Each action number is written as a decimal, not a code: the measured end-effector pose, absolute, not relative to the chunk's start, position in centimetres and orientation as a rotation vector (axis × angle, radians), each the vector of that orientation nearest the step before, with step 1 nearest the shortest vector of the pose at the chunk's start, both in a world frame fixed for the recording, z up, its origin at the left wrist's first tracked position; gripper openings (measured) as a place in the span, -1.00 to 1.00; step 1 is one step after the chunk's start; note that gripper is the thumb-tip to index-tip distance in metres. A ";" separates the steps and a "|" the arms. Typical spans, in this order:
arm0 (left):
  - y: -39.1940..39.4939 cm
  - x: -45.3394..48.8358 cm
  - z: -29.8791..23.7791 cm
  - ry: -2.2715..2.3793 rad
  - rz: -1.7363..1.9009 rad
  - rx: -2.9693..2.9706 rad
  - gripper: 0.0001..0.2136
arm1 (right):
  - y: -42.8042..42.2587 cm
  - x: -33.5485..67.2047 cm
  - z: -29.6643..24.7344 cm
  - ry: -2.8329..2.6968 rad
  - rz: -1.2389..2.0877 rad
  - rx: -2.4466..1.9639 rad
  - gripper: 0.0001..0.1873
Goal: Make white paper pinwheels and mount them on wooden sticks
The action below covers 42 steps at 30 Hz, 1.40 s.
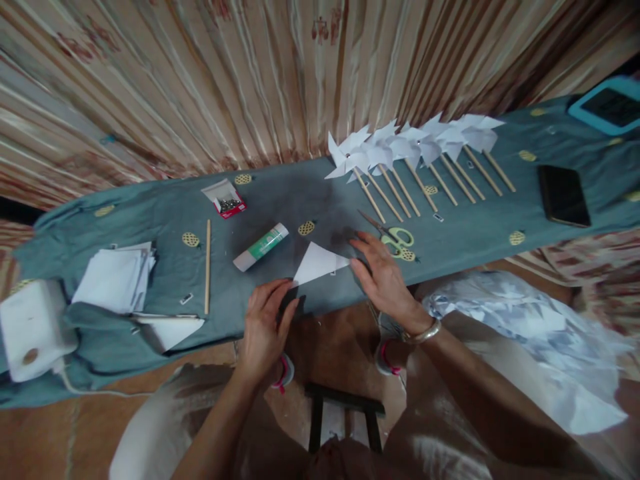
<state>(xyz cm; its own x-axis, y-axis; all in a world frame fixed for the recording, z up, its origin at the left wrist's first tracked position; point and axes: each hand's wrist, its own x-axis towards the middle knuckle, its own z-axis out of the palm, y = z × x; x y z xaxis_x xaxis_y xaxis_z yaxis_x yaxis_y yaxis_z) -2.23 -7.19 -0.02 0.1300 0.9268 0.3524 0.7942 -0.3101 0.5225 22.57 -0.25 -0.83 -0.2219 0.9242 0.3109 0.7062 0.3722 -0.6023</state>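
A white piece of paper folded into a triangle [319, 261] lies at the front of the cloth-covered table, between my hands. My left hand [265, 323] has thumb and forefinger closed at its left corner. At the pointed right corner, the thumb of my right hand [384, 279] touches the paper, its other fingers bent just beyond. A glue stick [262, 247] with a green label lies left of the paper. Scissors with light green handles [399, 239] rest open-bladed beside my right hand.
Several white paper pinwheels on sticks [380, 153] line the back. Leftward are a red box of small metal pins [231, 207], a wooden stick [208, 267], stacked paper [115, 277] and a white device [35, 330]. A dark phone [564, 195] lies right; a bag of paper scraps [540, 333] sits below.
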 end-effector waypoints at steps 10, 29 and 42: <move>-4.5 0.3 -0.3 1.680 0.955 2.255 -0.49 | 0.8 20.2 0.3 -2.017 0.808 -1.292 -0.97; -4.0 1.9 1.7 1.559 1.025 2.453 -0.79 | -0.8 23.1 2.4 -1.994 1.086 -1.183 -0.76; -4.4 2.9 0.7 1.561 0.802 2.624 -0.80 | -2.3 23.6 1.5 -1.999 0.991 -1.263 -0.63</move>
